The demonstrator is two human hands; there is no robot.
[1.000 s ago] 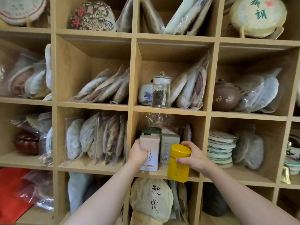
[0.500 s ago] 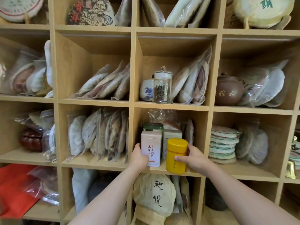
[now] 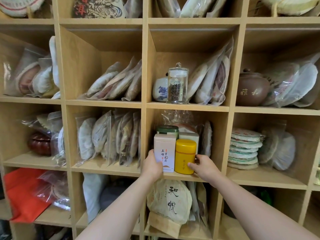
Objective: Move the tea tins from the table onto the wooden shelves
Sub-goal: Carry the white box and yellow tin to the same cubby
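Yellow tin against right hand (upright)

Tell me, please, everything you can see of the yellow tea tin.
The yellow tea tin is a round, glossy canister, seemingly metal, with a domed lid separated from the body by a thin seam and small gold characters down its front. It stands upright, lid on, at the front edge of a wooden shelf compartment, close beside a pale pink tin. The right hand touches its lower right side with thumb and fingers.
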